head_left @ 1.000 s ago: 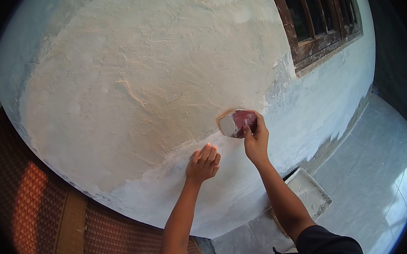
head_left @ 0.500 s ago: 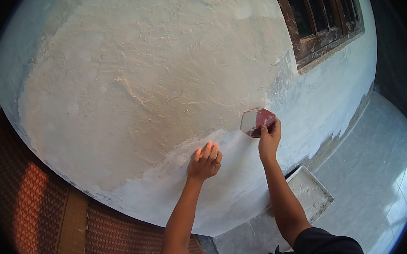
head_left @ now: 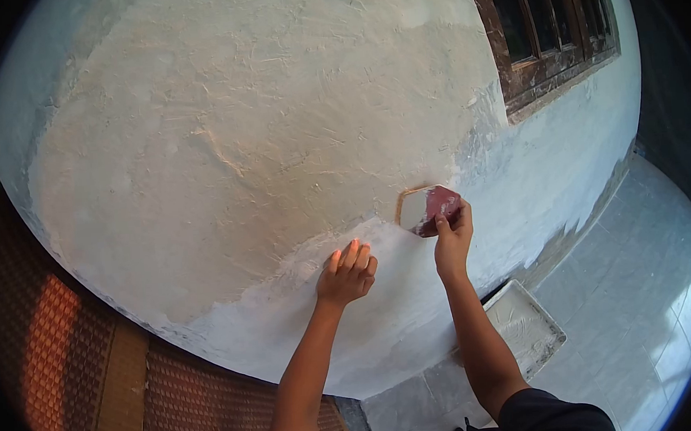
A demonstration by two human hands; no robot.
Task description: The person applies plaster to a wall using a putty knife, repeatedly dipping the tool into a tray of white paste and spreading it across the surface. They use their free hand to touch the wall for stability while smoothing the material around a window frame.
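My right hand (head_left: 453, 236) is closed on the lower right part of a flat, angular plate (head_left: 442, 202), red with white smears. The plate lies against the rough plastered wall (head_left: 235, 127), below and left of the window. To its left, my left hand (head_left: 348, 271) rests on the wall with fingers apart and pointing up, holding nothing. That hand touches a smoother, whiter patch along the lower edge of the rough plaster.
A barred window with a brown frame (head_left: 543, 67) is at the upper right. On the grey tiled floor (head_left: 599, 294) stands a pale tray (head_left: 524, 325) with white residue, by the wall's foot. Brown woven matting (head_left: 206, 401) lies at the lower left.
My right hand and the plate have moved slightly left along the wall, and the plate's left rim now catches warm light. My left hand has barely moved.
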